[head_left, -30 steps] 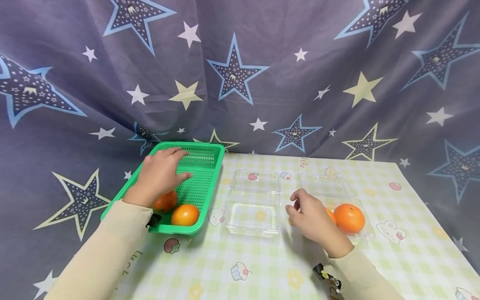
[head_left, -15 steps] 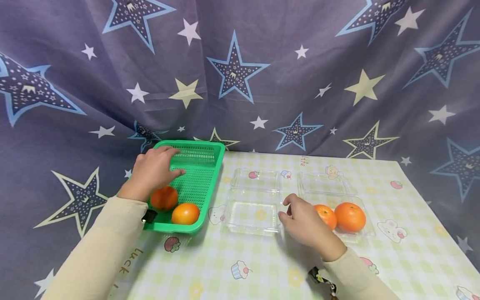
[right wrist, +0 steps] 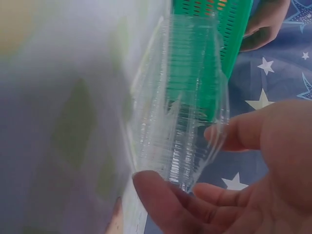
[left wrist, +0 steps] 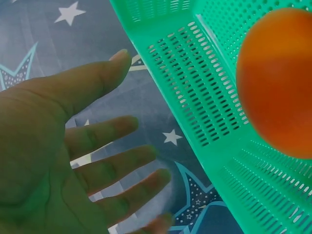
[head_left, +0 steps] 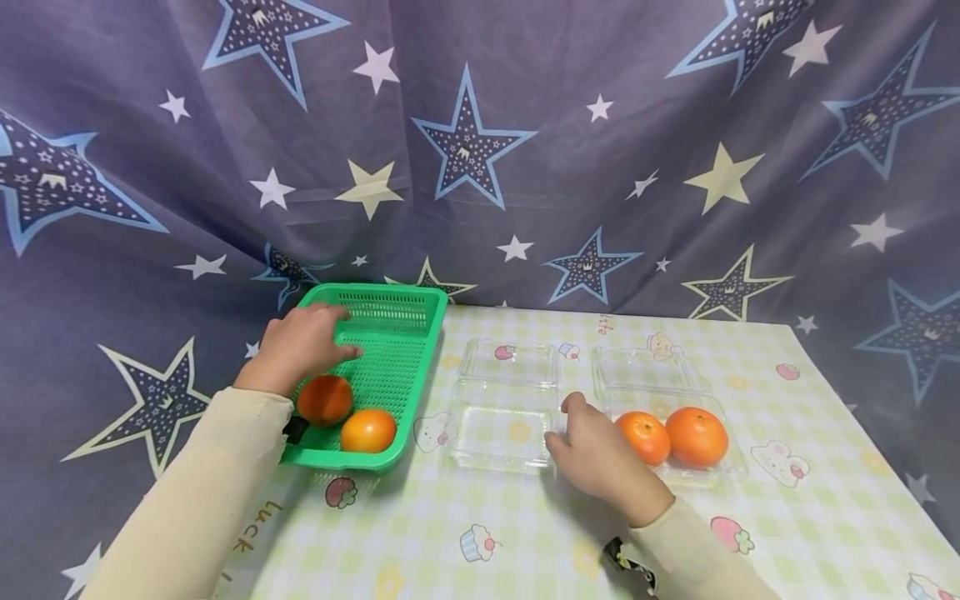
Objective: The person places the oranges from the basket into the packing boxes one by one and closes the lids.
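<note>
My left hand [head_left: 300,346] hovers over the left side of a green plastic basket [head_left: 423,367], fingers spread and nothing held. In the left wrist view, its straight fingers [left wrist: 117,170] lie beside the basket wall. Two round orange fruits sit at the basket's near end: a darker one [head_left: 325,400] and a lighter one [head_left: 368,431]. My right hand [head_left: 600,454] has its fingertips right at the right edge of a clear, open-lidded plastic container [head_left: 498,433]. In the right wrist view, loosely bent fingers [right wrist: 151,187] overlap the end of that container.
Right of my right hand, a second clear container [head_left: 652,375] stands with its lid open. In it are a smaller tangerine [head_left: 643,437] and a larger one [head_left: 697,437]. A checked tablecloth [head_left: 420,542] covers the table, and a star-patterned curtain [head_left: 480,242] hangs behind.
My right hand has moved left, off the tangerines and up to the edge of the left container. My left hand has drifted slightly left, uncovering more of the darker fruit.
</note>
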The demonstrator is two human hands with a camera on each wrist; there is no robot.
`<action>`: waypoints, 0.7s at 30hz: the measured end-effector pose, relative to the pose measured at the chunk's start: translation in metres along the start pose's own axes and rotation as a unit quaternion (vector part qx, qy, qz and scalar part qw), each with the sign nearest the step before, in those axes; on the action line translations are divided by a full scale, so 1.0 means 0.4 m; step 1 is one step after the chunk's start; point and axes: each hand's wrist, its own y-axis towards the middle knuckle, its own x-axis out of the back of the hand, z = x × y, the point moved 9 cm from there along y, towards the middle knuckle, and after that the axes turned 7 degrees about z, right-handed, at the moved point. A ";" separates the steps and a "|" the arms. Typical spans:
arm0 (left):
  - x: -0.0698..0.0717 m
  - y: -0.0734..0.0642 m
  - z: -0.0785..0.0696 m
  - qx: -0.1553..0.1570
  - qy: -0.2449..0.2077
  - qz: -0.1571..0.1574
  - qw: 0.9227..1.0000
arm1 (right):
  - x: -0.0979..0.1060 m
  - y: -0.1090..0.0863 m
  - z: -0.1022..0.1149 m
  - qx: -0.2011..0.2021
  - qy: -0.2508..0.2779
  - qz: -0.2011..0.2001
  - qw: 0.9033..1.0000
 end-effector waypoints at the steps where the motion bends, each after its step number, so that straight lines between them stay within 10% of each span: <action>1: -0.006 0.001 0.004 0.002 -0.005 0.010 1.000 | -0.002 0.000 0.000 -0.002 -0.003 -0.002 1.000; 21: -0.088 0.007 0.037 -0.011 -0.024 0.141 0.990 | -0.019 0.001 -0.009 -0.045 -0.048 -0.012 0.998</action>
